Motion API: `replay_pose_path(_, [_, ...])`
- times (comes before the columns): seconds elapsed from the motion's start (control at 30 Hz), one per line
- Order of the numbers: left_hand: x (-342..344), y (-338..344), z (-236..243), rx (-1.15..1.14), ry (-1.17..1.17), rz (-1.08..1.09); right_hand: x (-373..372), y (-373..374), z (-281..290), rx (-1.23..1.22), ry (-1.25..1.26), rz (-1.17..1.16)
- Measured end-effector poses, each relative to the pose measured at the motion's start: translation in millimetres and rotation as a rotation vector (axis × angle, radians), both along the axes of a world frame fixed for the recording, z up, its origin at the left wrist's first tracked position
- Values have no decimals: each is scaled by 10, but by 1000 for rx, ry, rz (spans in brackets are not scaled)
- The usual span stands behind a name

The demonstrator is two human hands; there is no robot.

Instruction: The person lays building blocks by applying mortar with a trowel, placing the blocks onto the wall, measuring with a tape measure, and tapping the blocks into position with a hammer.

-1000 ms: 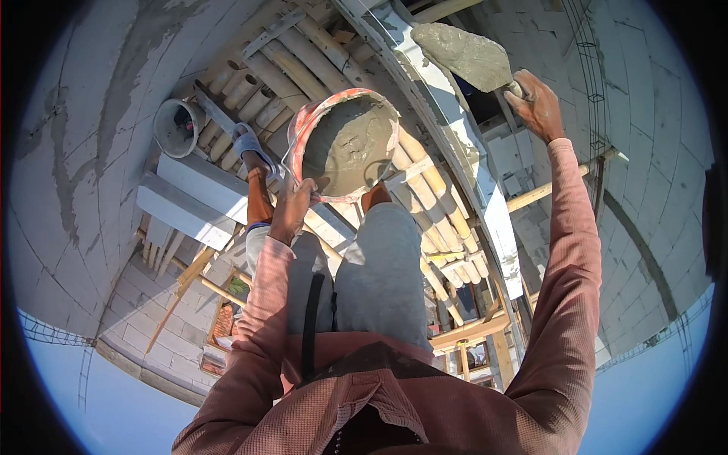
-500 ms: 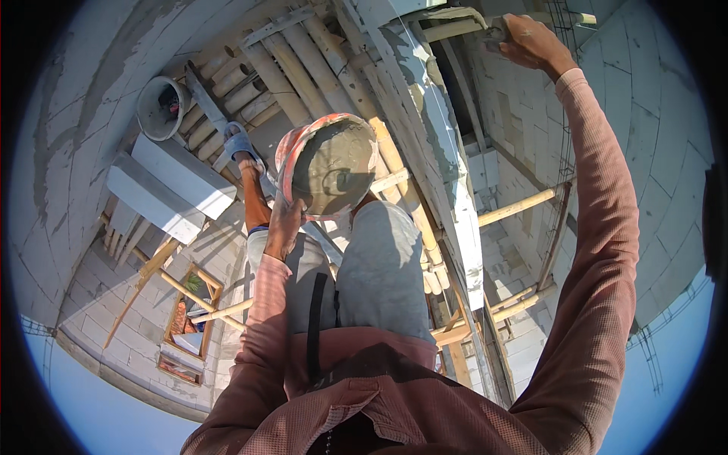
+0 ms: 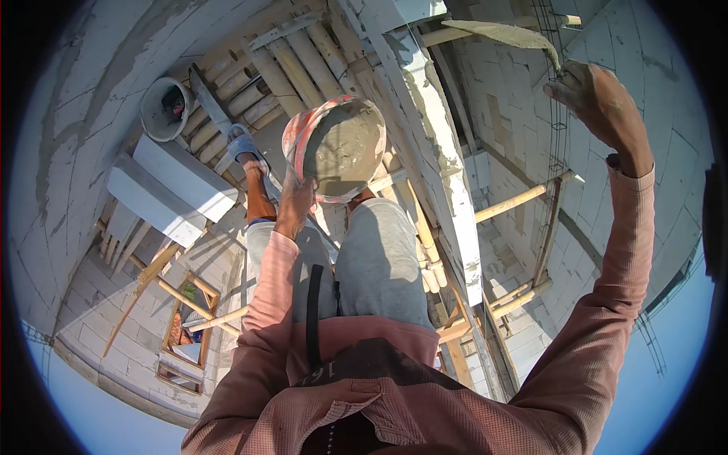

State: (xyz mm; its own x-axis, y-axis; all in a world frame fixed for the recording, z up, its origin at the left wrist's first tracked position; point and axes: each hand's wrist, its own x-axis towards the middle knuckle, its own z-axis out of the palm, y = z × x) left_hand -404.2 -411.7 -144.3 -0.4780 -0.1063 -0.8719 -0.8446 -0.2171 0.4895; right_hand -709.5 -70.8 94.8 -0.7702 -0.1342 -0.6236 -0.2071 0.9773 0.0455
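Observation:
My left hand [image 3: 296, 205] is closed on the near rim of a red and white bucket [image 3: 294, 136], which is tilted above my knees. Grey wet mortar [image 3: 347, 152] fills much of it. Out at the upper right, my right hand [image 3: 604, 106] grips a trowel [image 3: 509, 35] whose flat blade is coated with mortar and points left. The handle is mostly hidden in the fist. Left of the trowel runs the top of a narrow white block wall [image 3: 440, 148], with mortar smeared along its side and a thin string line beside it.
Bamboo poles [image 3: 299, 61] form the platform under my sandalled foot [image 3: 246, 144]. White blocks [image 3: 171, 189] are stacked at the left, near a second pail [image 3: 164, 108]. Beyond the wall, a deep drop holds bamboo braces [image 3: 516, 201] and a rebar cage [image 3: 559, 114].
My right hand has swung outward to the right and drawn back from the wall top with the trowel. The bucket has shifted slightly right and up in my left hand.

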Motion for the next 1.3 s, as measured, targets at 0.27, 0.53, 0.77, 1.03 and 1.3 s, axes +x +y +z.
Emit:
replay_pose_path(0.27, [-57, -62, 77, -169, 228, -148, 1732, -398, -840, -224, -115, 136])
replay_pose_path(0.53, [-33, -102, 195, -469, 476, -522, 2414, -834, -2299, -320, 286, 179])
replay_pose_path(0.77, [-290, -65, 494, -83, 58, -45, 2792, -436, -2289, -819, 226, -310])
replay_pose_path(1.03, [-288, -73, 432, 40, 47, -50, 2526, -476, -1927, -1064, 233, -378])
replay_pose_path(1.3, [-95, -3, 228, -127, 298, -176, 1405, 869, -1438, -723, 329, -310])
